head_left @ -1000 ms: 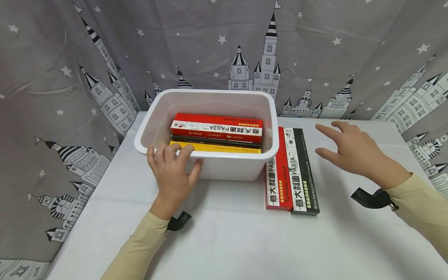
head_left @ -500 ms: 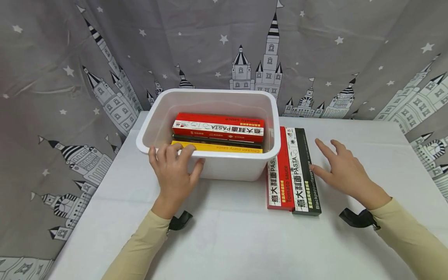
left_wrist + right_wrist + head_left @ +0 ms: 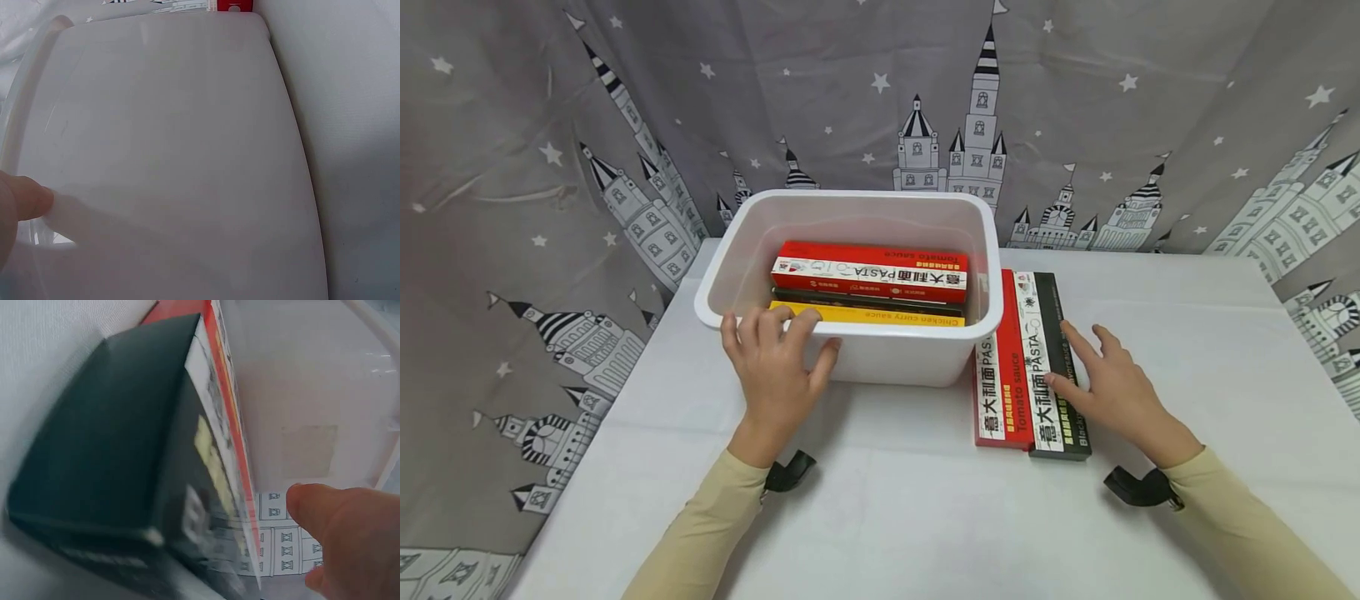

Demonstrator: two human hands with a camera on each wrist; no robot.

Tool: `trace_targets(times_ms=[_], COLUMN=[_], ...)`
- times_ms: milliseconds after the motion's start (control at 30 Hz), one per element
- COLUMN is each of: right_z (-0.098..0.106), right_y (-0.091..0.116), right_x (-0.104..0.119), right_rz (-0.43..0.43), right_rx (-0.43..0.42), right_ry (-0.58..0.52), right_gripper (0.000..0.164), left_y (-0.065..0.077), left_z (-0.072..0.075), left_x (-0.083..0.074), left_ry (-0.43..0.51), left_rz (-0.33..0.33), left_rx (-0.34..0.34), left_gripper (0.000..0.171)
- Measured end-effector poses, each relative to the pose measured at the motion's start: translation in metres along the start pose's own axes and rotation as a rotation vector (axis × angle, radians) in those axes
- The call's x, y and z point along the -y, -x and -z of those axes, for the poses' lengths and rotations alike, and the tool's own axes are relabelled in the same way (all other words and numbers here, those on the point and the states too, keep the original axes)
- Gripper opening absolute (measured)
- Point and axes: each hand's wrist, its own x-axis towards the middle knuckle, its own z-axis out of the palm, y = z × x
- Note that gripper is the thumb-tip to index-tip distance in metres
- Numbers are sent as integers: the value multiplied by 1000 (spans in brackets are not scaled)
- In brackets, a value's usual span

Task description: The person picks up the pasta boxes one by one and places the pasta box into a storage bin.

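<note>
My left hand (image 3: 778,379) grips the near rim of a white plastic bin (image 3: 887,358), fingers over the edge and thumb against the outer wall; in the left wrist view the thumb (image 3: 31,197) lies on that wall. Inside the bin are a red tomato sauce pasta box (image 3: 872,271), a dark box (image 3: 865,300) and a yellow chicken curry box (image 3: 880,317). My right hand (image 3: 1123,396) hovers at the right side of a black pepper pasta box (image 3: 1060,400), thumb and fingers spread. In the right wrist view the thumb (image 3: 319,506) shows beyond this dark box (image 3: 106,431).
A second red tomato sauce pasta box (image 3: 1003,392) lies flat against the black one, partly under the bin's right rim. Everything stands on a white-covered table (image 3: 925,500). Behind hangs a grey curtain (image 3: 820,92) printed with castles and stars.
My right hand has moved left and toward me, from right of the black pepper pasta box to over its right edge. The left hand keeps its hold on the bin's rim.
</note>
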Motion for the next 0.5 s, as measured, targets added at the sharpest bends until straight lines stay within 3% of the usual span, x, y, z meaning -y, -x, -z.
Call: trace_targets(times_ms=[500], right_z=[-28], right_y=[5], right_x=[6], right_rz=[10], right_rx=[-4], right_ry=[-55], right_gripper=[77], left_y=[0], left_z=[0], left_x=[0], left_ry=[-5], left_rz=[2], left_rx=[-10], left_gripper=[27])
